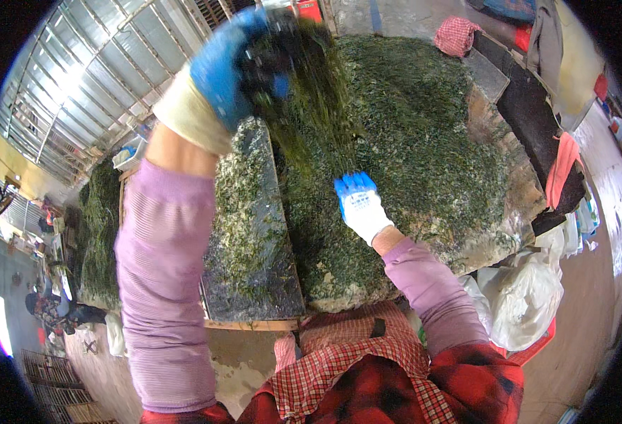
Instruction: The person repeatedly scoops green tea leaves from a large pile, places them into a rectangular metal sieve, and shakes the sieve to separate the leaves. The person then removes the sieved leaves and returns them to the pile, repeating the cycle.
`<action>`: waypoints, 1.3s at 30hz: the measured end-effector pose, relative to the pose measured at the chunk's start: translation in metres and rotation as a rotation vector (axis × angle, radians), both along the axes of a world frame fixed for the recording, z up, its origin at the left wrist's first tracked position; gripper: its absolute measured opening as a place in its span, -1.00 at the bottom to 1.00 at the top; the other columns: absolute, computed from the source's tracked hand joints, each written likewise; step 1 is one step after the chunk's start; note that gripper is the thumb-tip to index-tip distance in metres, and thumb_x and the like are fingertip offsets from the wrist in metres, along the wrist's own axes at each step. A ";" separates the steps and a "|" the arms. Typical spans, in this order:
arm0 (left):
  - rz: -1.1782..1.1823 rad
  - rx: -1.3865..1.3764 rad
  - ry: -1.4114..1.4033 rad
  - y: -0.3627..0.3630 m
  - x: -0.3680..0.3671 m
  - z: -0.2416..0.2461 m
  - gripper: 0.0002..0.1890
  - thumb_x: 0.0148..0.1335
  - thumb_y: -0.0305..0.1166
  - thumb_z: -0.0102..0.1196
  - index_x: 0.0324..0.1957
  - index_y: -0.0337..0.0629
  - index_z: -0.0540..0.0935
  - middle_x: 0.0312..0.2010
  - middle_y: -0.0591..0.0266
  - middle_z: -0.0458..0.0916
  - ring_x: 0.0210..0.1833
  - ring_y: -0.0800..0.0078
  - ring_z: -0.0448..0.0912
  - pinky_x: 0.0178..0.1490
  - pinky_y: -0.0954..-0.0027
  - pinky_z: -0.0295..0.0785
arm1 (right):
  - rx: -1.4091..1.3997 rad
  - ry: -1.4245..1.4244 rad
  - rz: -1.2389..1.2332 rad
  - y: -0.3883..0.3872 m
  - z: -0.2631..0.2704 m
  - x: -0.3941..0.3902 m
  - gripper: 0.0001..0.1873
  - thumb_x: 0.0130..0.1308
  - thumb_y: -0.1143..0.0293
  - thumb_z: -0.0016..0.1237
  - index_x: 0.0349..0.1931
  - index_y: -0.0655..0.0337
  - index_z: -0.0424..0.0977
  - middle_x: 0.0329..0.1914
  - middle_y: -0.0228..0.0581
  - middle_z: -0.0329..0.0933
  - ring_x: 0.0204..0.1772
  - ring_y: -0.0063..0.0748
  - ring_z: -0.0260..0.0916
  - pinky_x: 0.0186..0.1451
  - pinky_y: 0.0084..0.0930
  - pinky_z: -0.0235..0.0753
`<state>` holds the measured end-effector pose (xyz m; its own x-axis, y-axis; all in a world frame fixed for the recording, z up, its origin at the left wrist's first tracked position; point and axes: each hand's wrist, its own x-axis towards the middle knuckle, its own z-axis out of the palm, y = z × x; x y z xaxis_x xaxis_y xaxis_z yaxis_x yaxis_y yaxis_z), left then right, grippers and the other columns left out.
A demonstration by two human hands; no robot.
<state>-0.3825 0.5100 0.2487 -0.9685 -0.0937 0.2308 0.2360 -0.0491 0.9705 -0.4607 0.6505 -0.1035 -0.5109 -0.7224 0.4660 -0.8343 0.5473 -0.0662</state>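
Note:
My left hand [239,63], in a blue-coated glove with a pale cuff, is raised high at the upper left, blurred by motion. It is closed on a bunch of dark green strands [316,90], perhaps seaweed or plant stems, which hang down and to the right. My right hand [359,199], in a white glove with blue fingertips, lies low over the work table beneath the strands' ends; whether it holds any is not clear. Chopped-looking green plant matter [411,122] covers the table around it. Left of a seam, a dark board [242,238] bears thinner green scraps.
White plastic bags [525,291] sit in a red crate at the right. A red checked cloth [456,36] lies at the far corner, a coral strip of cloth [561,169] on the right edge. Another green heap [101,233] and a person [61,310] are at the left.

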 end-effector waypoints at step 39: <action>-0.401 -1.016 -0.582 -0.105 0.114 0.012 -0.68 0.37 -0.28 0.16 0.03 -0.31 0.66 -0.33 0.27 0.63 -0.36 0.54 0.52 -0.31 0.38 0.41 | -0.803 -1.041 0.741 -0.009 0.170 -0.071 -0.57 0.37 0.50 0.01 0.24 0.27 0.40 0.01 -0.28 0.58 -0.03 -0.52 0.48 0.02 -0.50 0.53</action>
